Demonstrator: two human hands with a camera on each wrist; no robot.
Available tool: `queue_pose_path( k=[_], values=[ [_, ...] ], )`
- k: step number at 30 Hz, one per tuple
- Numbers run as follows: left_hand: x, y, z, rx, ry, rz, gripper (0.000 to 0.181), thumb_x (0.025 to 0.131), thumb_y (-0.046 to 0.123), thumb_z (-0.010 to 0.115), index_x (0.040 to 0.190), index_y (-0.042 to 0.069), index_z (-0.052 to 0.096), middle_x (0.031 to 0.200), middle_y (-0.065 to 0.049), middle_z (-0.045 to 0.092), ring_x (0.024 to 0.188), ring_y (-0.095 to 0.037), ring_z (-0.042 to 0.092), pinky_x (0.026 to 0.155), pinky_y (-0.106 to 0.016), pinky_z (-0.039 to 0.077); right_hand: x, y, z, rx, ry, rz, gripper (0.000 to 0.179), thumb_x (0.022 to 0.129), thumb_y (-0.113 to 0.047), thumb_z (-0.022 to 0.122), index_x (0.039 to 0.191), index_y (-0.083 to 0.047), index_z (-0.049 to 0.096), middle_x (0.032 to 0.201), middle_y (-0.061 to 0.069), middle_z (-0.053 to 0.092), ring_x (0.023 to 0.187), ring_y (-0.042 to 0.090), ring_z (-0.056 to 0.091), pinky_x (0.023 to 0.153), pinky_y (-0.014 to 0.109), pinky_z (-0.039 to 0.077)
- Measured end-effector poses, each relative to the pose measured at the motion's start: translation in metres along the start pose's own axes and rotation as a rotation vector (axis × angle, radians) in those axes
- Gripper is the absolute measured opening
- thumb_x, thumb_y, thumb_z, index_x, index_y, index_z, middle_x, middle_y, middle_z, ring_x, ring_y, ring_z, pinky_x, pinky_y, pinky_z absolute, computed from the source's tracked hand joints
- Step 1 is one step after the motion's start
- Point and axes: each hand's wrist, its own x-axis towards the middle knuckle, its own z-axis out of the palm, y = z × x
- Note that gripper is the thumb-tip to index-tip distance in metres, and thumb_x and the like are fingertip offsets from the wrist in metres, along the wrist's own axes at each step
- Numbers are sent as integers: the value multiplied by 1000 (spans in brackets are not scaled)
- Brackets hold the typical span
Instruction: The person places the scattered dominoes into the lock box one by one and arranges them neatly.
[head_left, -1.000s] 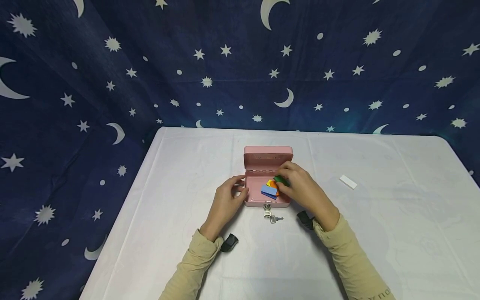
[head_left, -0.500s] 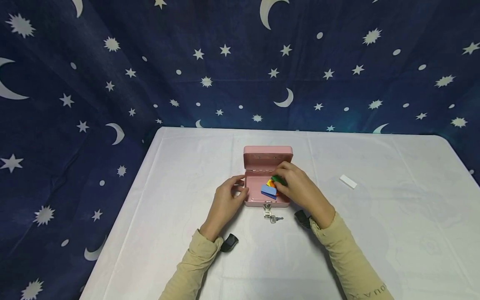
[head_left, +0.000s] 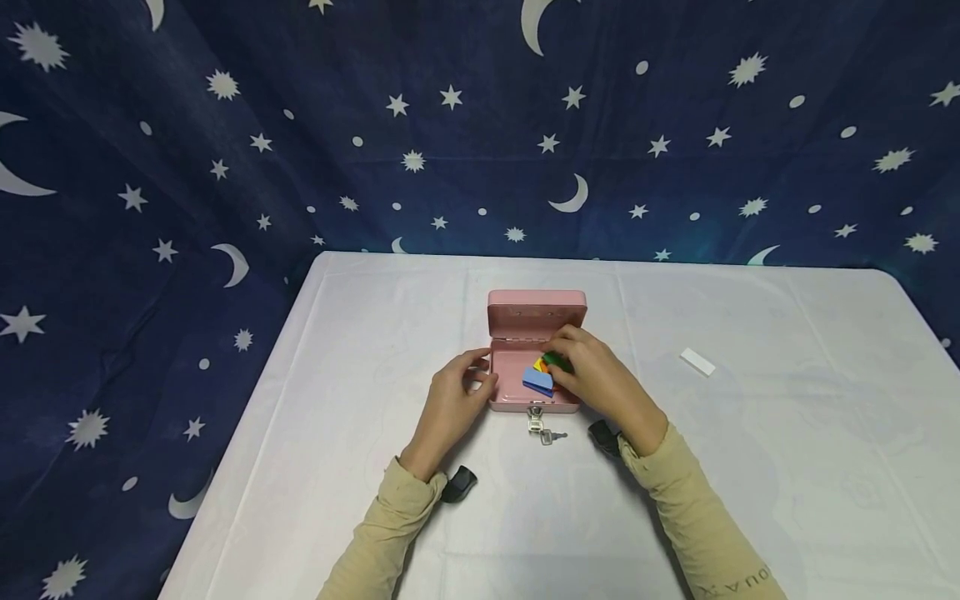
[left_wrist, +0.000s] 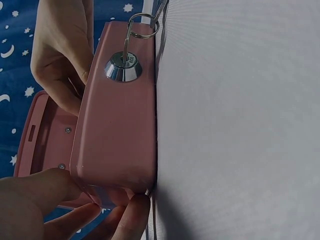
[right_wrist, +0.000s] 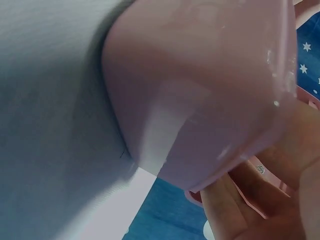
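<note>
A pink cash box point(head_left: 510, 360) stands with its lid up on the white table. My left hand point(head_left: 456, 398) holds its left wall, and in the left wrist view those fingers point(left_wrist: 132, 220) bend against the box end. Over the right side of the box, my right hand point(head_left: 603, 377) pinches a green block point(head_left: 557, 361) between thumb and fingers. Beneath lie a light blue block point(head_left: 537, 379), a yellow block point(head_left: 537, 365) and an orange piece mostly hidden by the hand. In the right wrist view the box wall point(right_wrist: 200, 95) hides the blocks from sight.
A key point(head_left: 553, 437) hangs from the front lock, whose silver cylinder point(left_wrist: 123, 67) shows in the left wrist view. One white block point(head_left: 697, 362) lies on the white table point(head_left: 810, 433) to the right. A dark blue starry curtain point(head_left: 480, 167) rises behind the table.
My right hand has shifted slightly left within the box, carrying the green block with it. My left hand stays at the left wall.
</note>
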Motion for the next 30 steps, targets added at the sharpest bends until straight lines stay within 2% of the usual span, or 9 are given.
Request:
queue_pose_path(
  k=[21,30],
  values=[
    [0,1,0,7,-7,-15,40,91,9,71,129,4,62,111,-9,70,91,-16,68,71,-23,54,-2,-2,-2,6,-12,3,23,86,-5,74,107,3,71,106,13,63,95,25,60,90,43,54],
    [0,0,0,14,3,0,41,90,9,71,130,4,62,111,-9,70,90,-16,69,72,-29,55,-5,-3,-11,-5,9,32,22,86,-6,76,106,1,71,101,11,63,91,24,58,87,43,54]
  ],
)
